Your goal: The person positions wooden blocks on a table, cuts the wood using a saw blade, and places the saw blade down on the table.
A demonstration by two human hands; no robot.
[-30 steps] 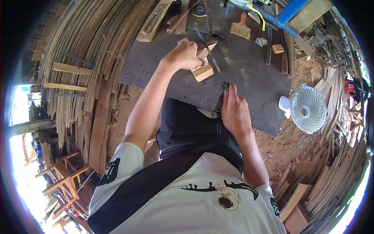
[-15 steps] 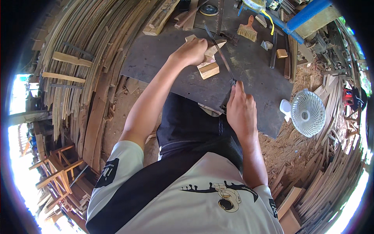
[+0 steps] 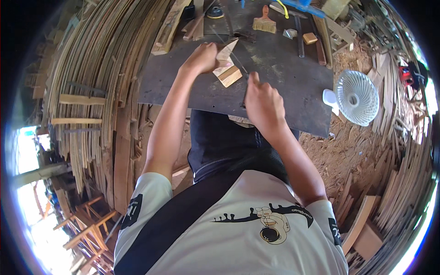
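Note:
My left hand (image 3: 201, 58) is closed on a pale piece of wood (image 3: 228, 49) with a pointed end, low over the dark worktable (image 3: 293, 98). Just under the fingers lies a striped wooden block (image 3: 229, 77); whether it is joined to the held piece I cannot tell. My right hand (image 3: 266, 101) grips the near end of a long, thin metal file (image 3: 239, 63), its handle mostly hidden in the fist. The file slants away to the far left, along the right side of the wood, and its far part is blurred.
Toward the table's far side lie a wide brush (image 3: 264, 25), a small wooden block (image 3: 310, 38), dark bars (image 3: 300, 39), a round disc (image 3: 215, 12) and a thick timber (image 3: 169, 30). A white fan (image 3: 357, 98) stands at the right. Stacked planks (image 3: 91, 50) fill the left.
My right hand has drawn nearer my left hand and the file has shifted along the wood. The whole view has also tilted, moving the table up in the picture.

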